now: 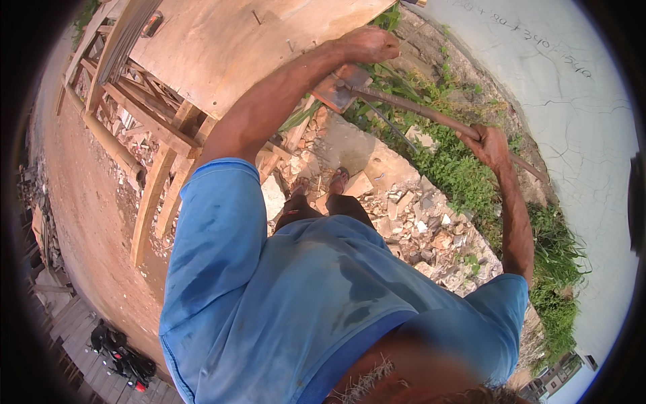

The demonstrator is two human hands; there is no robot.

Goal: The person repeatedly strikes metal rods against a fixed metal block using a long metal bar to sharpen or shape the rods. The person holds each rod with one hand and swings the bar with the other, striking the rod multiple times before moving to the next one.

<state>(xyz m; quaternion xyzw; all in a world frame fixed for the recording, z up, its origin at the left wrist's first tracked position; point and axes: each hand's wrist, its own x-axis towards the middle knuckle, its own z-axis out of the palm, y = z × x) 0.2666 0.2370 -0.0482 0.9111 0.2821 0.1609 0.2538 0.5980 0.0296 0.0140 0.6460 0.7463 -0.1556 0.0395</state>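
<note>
My right hand (490, 147) is closed round the long wooden handle (431, 113) of a tool. At the handle's left end is a flat, worn orange and grey metal blade (334, 91); I cannot tell whether it is a shovel or a hoe. My left arm reaches across above the blade. The left hand (370, 45) is closed in a fist beside the edge of a plywood sheet (202, 60), and what it grips, if anything, is hidden. A thin dark rod (393, 126) slants down through the weeds below the handle.
Broken rubble (420, 232) lies round my sandalled feet (338, 180). Green weeds (451, 161) grow along a pale cracked wall (565, 108) on the right. Nails (256, 17) stick up from the plywood. Timber framing (158, 188) and a dirt road (94, 222) are left; a motorcycle (121, 357) stands lower left.
</note>
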